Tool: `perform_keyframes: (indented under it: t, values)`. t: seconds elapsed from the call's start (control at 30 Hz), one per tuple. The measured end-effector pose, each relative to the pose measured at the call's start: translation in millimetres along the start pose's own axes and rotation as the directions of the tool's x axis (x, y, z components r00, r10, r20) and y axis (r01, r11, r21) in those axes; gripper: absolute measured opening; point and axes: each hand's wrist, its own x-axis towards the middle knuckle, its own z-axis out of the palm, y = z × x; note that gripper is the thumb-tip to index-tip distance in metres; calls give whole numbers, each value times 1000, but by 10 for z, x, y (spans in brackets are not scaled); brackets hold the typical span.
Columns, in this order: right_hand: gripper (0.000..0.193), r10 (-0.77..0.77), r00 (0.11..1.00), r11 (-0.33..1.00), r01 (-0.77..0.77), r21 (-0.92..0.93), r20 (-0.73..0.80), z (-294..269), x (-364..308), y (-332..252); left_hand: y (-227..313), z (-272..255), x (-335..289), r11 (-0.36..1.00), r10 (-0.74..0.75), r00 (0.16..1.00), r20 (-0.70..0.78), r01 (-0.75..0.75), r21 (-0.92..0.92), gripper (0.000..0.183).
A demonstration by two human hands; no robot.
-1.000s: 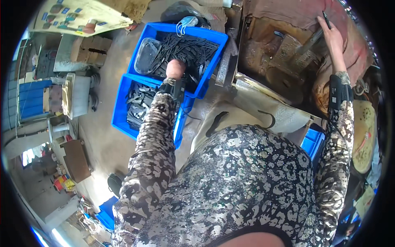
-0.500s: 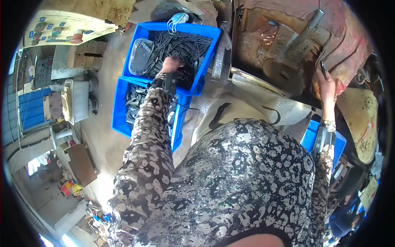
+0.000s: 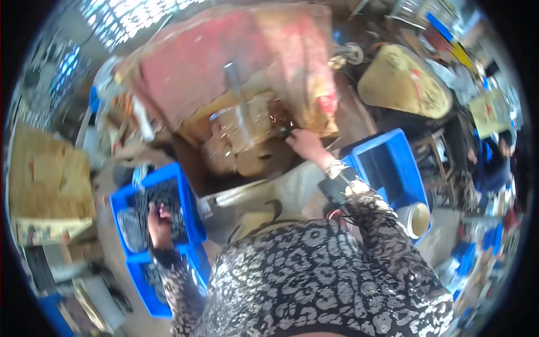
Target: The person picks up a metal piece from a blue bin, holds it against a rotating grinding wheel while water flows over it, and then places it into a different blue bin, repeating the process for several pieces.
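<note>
My left hand hovers over the upper blue bin, its fingers curled; blur hides anything small in them. Dark flat strips fill that bin, and a clear plastic tub sits at its left side. My right hand reaches into the open front of a brown, dirty box-like machine housing, fingers closed on a dark strip, mostly hidden and blurred at the fingertips. Next to it, a few sparks or bright specks show near a round brown wheel-like part.
A stained reddish cloth drapes over the machine. At my right stands another blue bin with a pale round container by it. A second blue bin is below the left one. Another person is at far right.
My view has swung to the right, so the bins appear lower left and the machine central. My left hand has lifted from the strips. The right hand has moved from the cloth's edge into the housing.
</note>
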Motion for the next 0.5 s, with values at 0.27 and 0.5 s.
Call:
perform_keyframes:
  t: [0.27,0.5]
  values:
    - [28,32,999,997,-32,66,4,-46,-74,-87,-797,1324,-354,927,-153,885,441,-26,373,33]
    - [23,1,989,995,14,97,-149,-138,-207,-242,-993,1873,-277,795,68,910,410,-298,528,29]
